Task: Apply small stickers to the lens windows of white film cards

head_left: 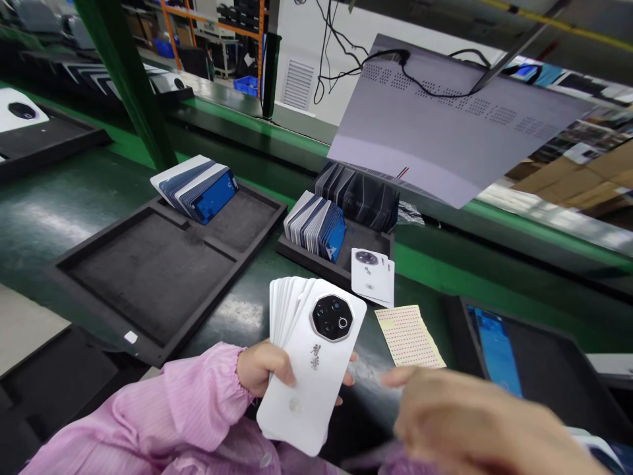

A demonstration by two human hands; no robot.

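Note:
My left hand (264, 366) is wrapped round a fanned stack of white phone back covers (321, 376), thumb on the front one and fingertips showing at its right edge. The front cover has a dark camera block near its top and dark lettering below. Smeared by motion, my right hand (459, 412) is at the lower right, one finger pointing toward the stack but apart from it. Its other fingers are too blurred to read. Just beyond it lies a cream sheet with rows of small red marks (410, 336) on the green bench.
A black tray (148, 277) at left bears leaning phone panels (198, 188). Behind the stack, a smaller black tray (316, 260) holds upright panels and dark sheets; several white covers (370, 277) lie by it. Another tray (548, 356) is at right. A grey panel (445, 125) hangs overhead.

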